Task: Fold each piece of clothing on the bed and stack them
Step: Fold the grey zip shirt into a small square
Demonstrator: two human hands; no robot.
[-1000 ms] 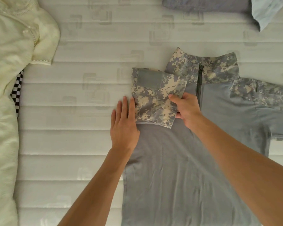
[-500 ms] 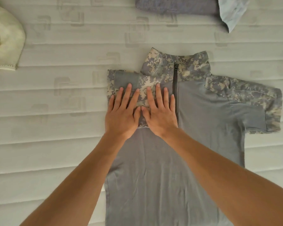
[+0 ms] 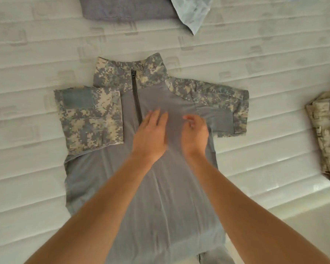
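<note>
Our left hand point(image 3: 151, 136) lies flat, fingers straight, on the shirt point(image 3: 160, 197) spread on the bed point(image 3: 27, 168). Our right hand point(image 3: 194, 134) hovers beside it, fingers loosely curled, holding nothing. The left sleeve point(image 3: 90, 119) is folded in. Beyond lie a grey garment point(image 3: 126, 8) and a pale one point(image 3: 192, 10).

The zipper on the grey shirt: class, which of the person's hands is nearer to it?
Left. The left hand lies just beside the zipper, fingertips close to its lower end. The right hand is farther off, toward the unfolded sleeve.
</note>
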